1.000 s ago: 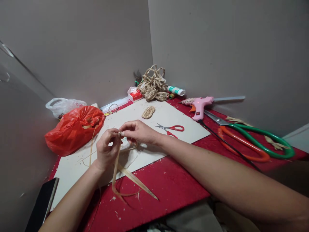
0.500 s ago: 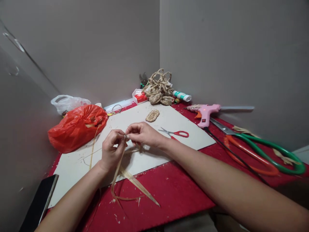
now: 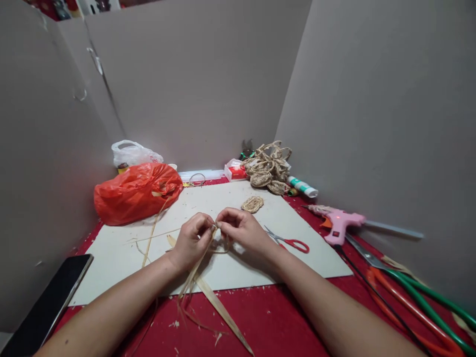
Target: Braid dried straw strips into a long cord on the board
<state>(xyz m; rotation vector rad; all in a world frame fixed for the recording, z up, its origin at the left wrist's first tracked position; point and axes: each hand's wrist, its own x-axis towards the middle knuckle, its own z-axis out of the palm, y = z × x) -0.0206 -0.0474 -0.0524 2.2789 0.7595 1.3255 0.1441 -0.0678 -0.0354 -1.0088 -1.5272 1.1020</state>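
Observation:
Over the white board (image 3: 122, 253), my left hand (image 3: 191, 243) and my right hand (image 3: 247, 233) meet fingertip to fingertip. Both pinch dried plant-fibre strands (image 3: 197, 267), whose loose ends trail down below my left hand. Part of a strand curves beneath my right fingers; the exact spot being gripped is small and partly hidden. A wide pale dried leaf strip (image 3: 225, 310) lies under my wrists, across the board's front edge. Just beyond my right hand rests a braided oval piece (image 3: 252, 204). Small red-handled scissors (image 3: 297, 245) lie to its right, partly behind my forearm.
A red plastic bag (image 3: 134, 193) sits at left, a phone (image 3: 52, 297) in front of it. Coiled braided cord (image 3: 269, 163) is piled at the back. On the right are a pink glue gun (image 3: 344, 223) and large shears (image 3: 416, 292). Grey panels (image 3: 193, 89) enclose the red table (image 3: 256, 317).
The camera has turned and tilted, so the whole scene sits differently in view. My hands keep pinching the strands at nearly the same place over the board.

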